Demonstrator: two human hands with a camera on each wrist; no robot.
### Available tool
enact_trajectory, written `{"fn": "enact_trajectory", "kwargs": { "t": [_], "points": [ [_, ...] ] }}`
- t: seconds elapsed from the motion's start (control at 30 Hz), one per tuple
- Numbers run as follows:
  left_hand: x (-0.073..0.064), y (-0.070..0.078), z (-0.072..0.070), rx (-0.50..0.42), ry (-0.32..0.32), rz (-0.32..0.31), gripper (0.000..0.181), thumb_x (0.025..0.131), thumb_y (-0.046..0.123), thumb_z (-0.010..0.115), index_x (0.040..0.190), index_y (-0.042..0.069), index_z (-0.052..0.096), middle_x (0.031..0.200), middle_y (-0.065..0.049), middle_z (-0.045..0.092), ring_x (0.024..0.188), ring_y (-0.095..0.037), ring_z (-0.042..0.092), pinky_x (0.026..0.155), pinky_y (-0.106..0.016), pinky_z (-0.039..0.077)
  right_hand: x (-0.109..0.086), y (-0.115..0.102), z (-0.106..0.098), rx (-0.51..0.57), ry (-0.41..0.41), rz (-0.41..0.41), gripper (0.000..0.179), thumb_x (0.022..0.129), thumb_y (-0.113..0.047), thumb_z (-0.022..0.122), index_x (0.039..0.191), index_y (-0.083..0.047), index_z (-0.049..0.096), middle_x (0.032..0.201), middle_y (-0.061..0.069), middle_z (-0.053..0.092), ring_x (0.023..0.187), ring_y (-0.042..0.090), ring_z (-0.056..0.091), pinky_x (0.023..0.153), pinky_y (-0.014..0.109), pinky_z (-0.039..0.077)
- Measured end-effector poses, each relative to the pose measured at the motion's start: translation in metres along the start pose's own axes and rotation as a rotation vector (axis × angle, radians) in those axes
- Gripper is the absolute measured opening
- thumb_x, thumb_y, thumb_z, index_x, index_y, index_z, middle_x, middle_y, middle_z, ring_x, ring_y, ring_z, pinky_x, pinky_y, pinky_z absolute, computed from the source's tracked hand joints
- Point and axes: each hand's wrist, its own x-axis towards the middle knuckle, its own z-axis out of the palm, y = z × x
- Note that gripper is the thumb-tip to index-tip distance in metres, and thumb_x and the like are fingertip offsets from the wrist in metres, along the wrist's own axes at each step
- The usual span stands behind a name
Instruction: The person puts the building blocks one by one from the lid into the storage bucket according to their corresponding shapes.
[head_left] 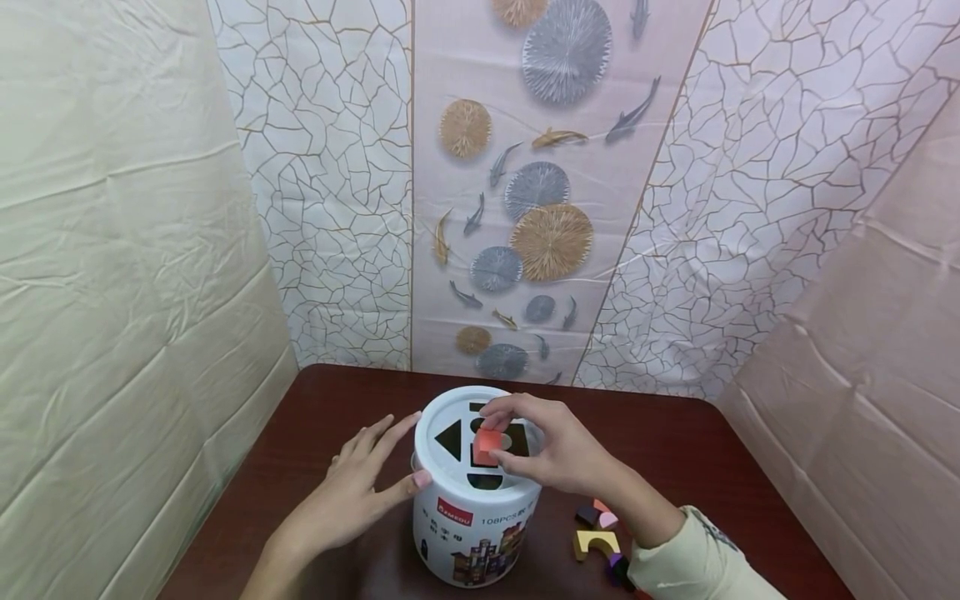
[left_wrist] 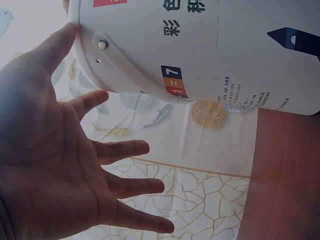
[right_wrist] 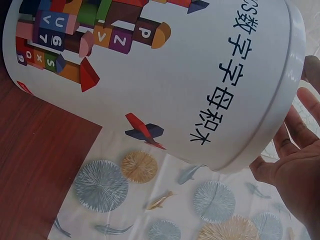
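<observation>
A white bucket (head_left: 480, 533) with printed toy-block pictures stands on the table, its lid (head_left: 427, 446) cut with shaped holes, among them a triangle. Over the lid's middle, my right hand (head_left: 551, 442) pinches a small orange-red block (head_left: 487, 447) between thumb and fingers. My left hand (head_left: 367, 483) is at the bucket's left side, thumb and forefinger touching the lid's rim, the other fingers spread straight. In the left wrist view the open palm (left_wrist: 50, 160) faces the bucket's wall (left_wrist: 210, 50). The right wrist view hides the block behind the bucket.
Right of the bucket, several loose blocks lie on the dark red table (head_left: 360, 400), including a yellow arch block (head_left: 597, 543), a pink piece (head_left: 607, 521) and a black one (head_left: 587, 515). My right forearm passes over beside them. Patterned cloth (head_left: 337, 167) hangs behind the table.
</observation>
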Motion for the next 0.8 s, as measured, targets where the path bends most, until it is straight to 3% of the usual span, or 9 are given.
{"fn": "enact_trajectory", "kwargs": {
  "t": [0.5, 0.8],
  "points": [
    [-0.003, 0.000, 0.003, -0.018, 0.012, 0.002, 0.079, 0.101, 0.074, 0.064, 0.169, 0.060, 0.027, 0.182, -0.016, 0.028, 0.165, -0.055, 0.027, 0.116, -0.095, 0.020, -0.004, -0.003, 0.003, -0.013, -0.005, -0.006, 0.048, 0.094, -0.015, 0.090, 0.137, -0.021, 0.070, 0.125, 0.000, 0.079, 0.113, 0.021, 0.076, 0.104, 0.047, 0.061],
    [-0.003, 0.000, 0.004, -0.023, 0.011, -0.004, 0.079, 0.101, 0.075, 0.064, 0.168, 0.062, 0.025, 0.183, -0.014, 0.027, 0.166, -0.054, 0.025, 0.117, -0.095, 0.018, -0.011, -0.003, -0.001, -0.051, 0.016, -0.006, 0.047, 0.093, -0.014, 0.090, 0.135, -0.025, 0.071, 0.125, -0.004, 0.079, 0.114, 0.014, 0.075, 0.103, 0.047, 0.062]
  ]
}}
